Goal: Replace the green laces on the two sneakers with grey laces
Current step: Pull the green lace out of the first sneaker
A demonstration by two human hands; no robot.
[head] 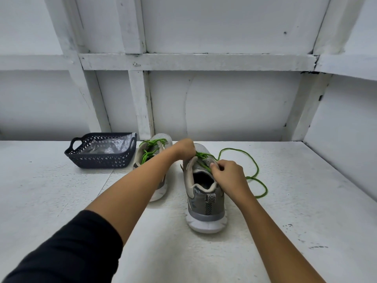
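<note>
Green lace (255, 166), half pulled out of the near sneaker (206, 201): loose end trails in loops right of and beyond the right fingers. Sneaker stands upright, heel toward the wearer, directly under both sets of fingers.

Right hand (228, 174): wrist bent, thumb and forefinger pressed together, pinching the lace at the upper eyelets; other fingers curled under.

Left hand (184, 149): arm stretched forward across the second sneaker (155, 156), black sleeve (61, 252) pushed up. Fingers curled down onto the crossings near the toe; tips hidden, so cannot tell whether they pinch.

Second sneaker, fully green-laced, just left of the left fingers. Dark lattice basket (98, 160) further left, crumpled clear plastic (110, 146) inside.

White scuffed table (61, 201); white panelled wall (224, 99) with battens behind the fingers.
</note>
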